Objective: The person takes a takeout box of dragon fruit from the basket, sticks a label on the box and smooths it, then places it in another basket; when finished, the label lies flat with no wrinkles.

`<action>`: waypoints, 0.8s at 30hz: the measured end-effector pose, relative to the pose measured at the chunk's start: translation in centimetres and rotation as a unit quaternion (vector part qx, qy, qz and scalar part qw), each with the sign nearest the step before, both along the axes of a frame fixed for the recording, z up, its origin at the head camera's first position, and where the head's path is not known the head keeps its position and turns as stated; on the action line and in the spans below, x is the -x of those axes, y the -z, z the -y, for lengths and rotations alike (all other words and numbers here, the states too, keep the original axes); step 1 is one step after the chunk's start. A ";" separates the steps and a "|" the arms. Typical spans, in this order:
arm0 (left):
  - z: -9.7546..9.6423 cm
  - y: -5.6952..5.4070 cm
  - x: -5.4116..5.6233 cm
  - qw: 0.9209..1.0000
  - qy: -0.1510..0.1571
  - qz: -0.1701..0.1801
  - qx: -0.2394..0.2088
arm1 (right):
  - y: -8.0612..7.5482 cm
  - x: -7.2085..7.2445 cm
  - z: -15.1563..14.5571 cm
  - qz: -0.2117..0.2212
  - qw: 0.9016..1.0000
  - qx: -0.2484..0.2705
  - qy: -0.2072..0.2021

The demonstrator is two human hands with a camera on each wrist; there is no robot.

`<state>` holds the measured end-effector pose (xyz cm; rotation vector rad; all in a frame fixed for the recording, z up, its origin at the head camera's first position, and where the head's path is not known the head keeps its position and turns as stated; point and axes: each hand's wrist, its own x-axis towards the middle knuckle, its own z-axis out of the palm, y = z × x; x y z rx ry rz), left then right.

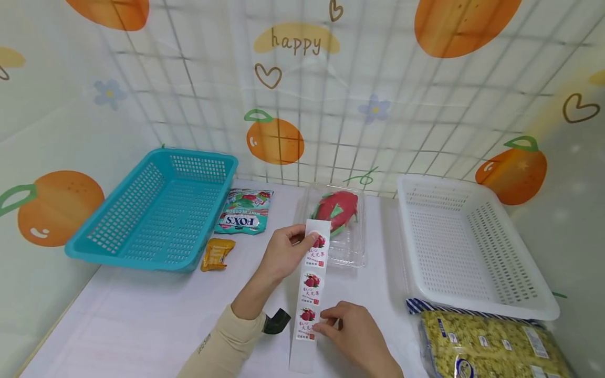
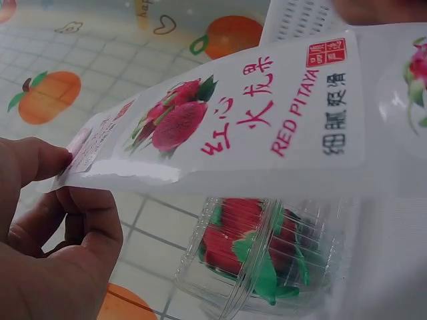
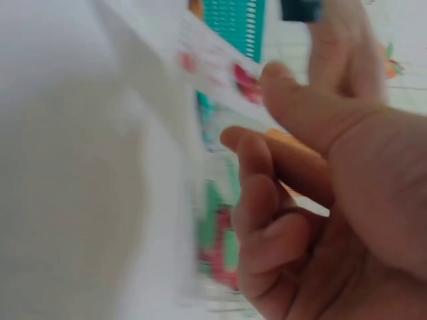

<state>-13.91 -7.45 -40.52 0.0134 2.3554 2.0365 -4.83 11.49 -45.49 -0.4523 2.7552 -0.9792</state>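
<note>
A long white strip of pitaya stickers (image 1: 311, 286) hangs down the middle of the head view, its labels printed with red fruit. Near its top end my left hand (image 1: 285, 253) pinches it between thumb and fingers, as the left wrist view also shows. Beside the lowest sticker is my right hand (image 1: 356, 333), its thumb and index fingertips at the strip's right edge. In the blurred right wrist view, those fingertips stand apart. Behind the strip, a red dragon fruit (image 1: 341, 206) with green scales lies in a clear plastic box (image 1: 352, 247), partly covered by the strip.
A teal basket (image 1: 189, 210) stands at the left, near a Fox's candy bag (image 1: 244, 211) and a small orange packet (image 1: 217, 254). On the right are a white basket (image 1: 454, 252) and a bag of yellowish food (image 1: 491, 341). A printed curtain over a wire grid (image 1: 331, 131) closes the back.
</note>
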 end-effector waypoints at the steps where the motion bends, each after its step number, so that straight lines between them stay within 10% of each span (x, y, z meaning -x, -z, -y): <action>1: 0.0 0.0 0.0 1.000 0.000 0.000 0.004 | -0.6 0.1 -0.1 -0.021 1.000 -0.011 0.009; 10: 0.0 -0.1 -0.2 1.000 0.001 -0.006 0.008 | -5.5 1.0 0.4 -0.165 0.984 0.026 0.068; 24: -0.9 0.2 -0.4 0.998 0.042 -0.041 0.000 | -6.5 6.0 2.4 -0.371 0.916 0.117 0.102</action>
